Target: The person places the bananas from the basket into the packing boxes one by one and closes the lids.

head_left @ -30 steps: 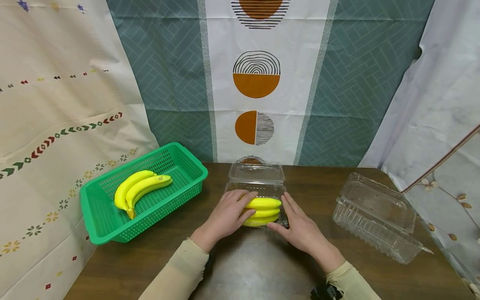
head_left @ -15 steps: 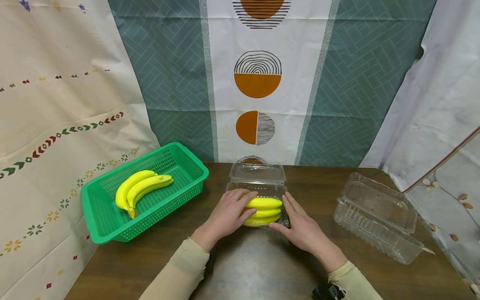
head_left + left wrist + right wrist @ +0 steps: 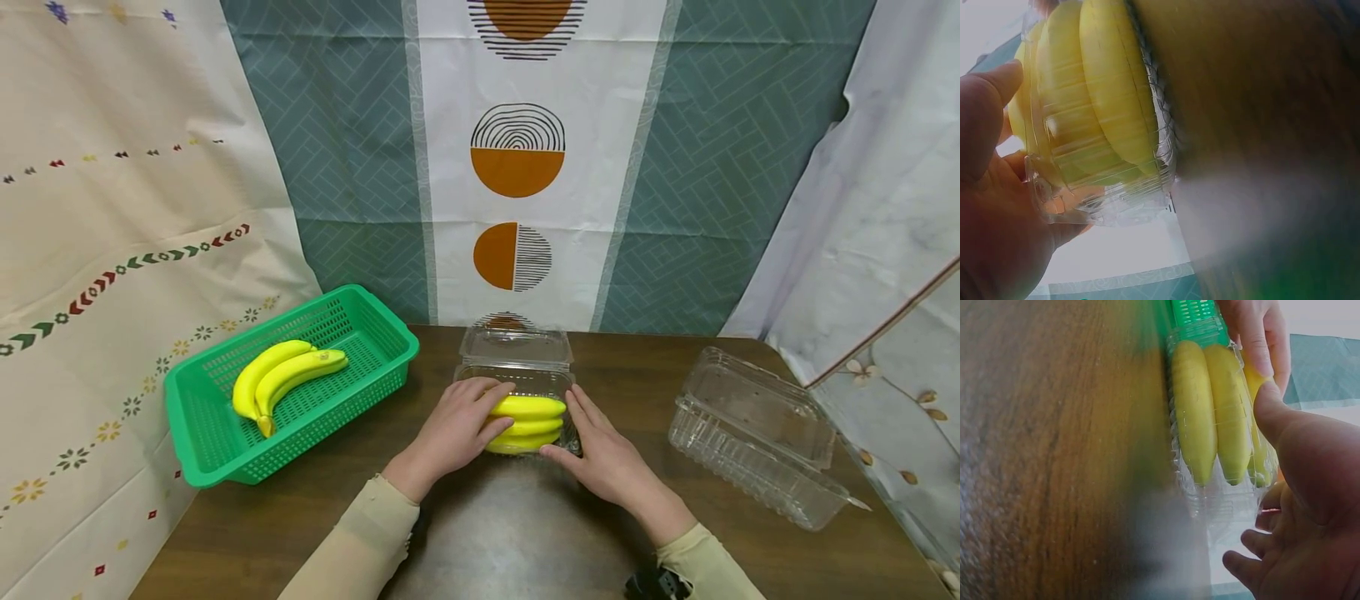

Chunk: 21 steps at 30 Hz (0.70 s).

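Observation:
A bunch of bananas [image 3: 528,426] lies in a clear plastic clamshell box [image 3: 514,348], whose lid is raised at the back. My left hand [image 3: 457,423] holds the left end of the bunch, thumb at the front and fingers over the top. At the right end of the box is my right hand [image 3: 606,457], its fingers extended along that side and its thumb near the front rim. In the right wrist view the bananas [image 3: 1194,412] show through the clear wall, and the right fingers [image 3: 1244,565] are spread. The left wrist view has the left thumb [image 3: 1007,81] against the bananas' top.
On the left a green basket [image 3: 187,471] holds another bunch of bananas [image 3: 281,379]. A second clear clamshell box [image 3: 757,433] stands with its lid up at the right. A patterned cloth [image 3: 517,275] hangs behind the brown table [image 3: 525,533].
Both hands keep nearly the same position around the box and the bananas. The whole head view has shifted very slightly.

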Each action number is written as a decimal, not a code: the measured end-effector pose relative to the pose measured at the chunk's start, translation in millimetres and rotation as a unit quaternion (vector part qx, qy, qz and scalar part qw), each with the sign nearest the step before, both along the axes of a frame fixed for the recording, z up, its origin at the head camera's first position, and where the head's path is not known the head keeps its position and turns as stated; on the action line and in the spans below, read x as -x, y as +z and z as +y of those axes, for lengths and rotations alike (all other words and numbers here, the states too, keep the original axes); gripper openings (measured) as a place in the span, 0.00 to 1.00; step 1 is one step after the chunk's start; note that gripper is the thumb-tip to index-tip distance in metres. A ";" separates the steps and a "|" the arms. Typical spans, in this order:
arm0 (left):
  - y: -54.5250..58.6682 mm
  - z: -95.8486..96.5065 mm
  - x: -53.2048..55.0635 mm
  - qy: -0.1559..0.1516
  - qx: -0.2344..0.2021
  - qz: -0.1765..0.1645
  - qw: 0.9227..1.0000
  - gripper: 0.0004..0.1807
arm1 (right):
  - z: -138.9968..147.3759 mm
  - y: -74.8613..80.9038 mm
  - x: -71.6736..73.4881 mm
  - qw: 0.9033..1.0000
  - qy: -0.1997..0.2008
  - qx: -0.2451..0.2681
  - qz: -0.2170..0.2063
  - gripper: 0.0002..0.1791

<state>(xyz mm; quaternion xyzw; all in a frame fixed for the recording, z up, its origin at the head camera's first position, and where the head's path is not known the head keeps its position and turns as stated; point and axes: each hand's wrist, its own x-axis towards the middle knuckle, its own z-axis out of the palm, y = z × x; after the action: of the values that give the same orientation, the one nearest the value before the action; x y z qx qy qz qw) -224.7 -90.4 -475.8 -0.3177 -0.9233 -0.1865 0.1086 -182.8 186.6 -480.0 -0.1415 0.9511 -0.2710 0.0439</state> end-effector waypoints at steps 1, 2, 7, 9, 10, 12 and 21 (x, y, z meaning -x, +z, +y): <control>0.1 -0.2 0.2 0.000 -0.001 0.001 1.000 0.31 | -0.1 0.2 0.0 1.000 0.000 0.001 0.000 0.60; 0.2 -0.4 0.2 0.000 -0.001 0.002 1.000 0.31 | -0.1 0.4 -0.1 1.000 0.000 0.002 0.001 0.60; 0.5 -1.1 0.6 0.002 -0.003 0.008 1.000 0.31 | -0.4 1.2 -0.4 1.000 -0.001 0.006 0.006 0.59; 0.8 -1.3 0.5 0.005 -0.003 0.006 1.000 0.31 | -0.4 0.8 -0.2 1.000 -0.001 0.005 0.009 0.58; 1.1 -1.4 0.5 0.006 -0.003 0.006 1.000 0.31 | -0.4 0.7 -0.2 1.000 -0.001 0.004 0.011 0.58; 1.6 -1.6 0.2 0.009 -0.003 0.006 1.000 0.31 | 0.1 0.1 0.3 1.000 -0.001 0.001 0.016 0.57; 1.8 -4.2 1.6 0.017 -0.014 0.007 1.000 0.32 | 1.7 3.1 4.1 0.999 -0.001 0.006 0.032 0.55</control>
<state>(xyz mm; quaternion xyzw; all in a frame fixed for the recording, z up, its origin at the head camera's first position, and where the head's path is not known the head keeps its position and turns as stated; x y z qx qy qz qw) -226.3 -94.6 -474.0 -0.3015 -0.9252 -0.1950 0.1228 -186.9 188.3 -476.9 -0.1493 0.9504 -0.2725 0.0125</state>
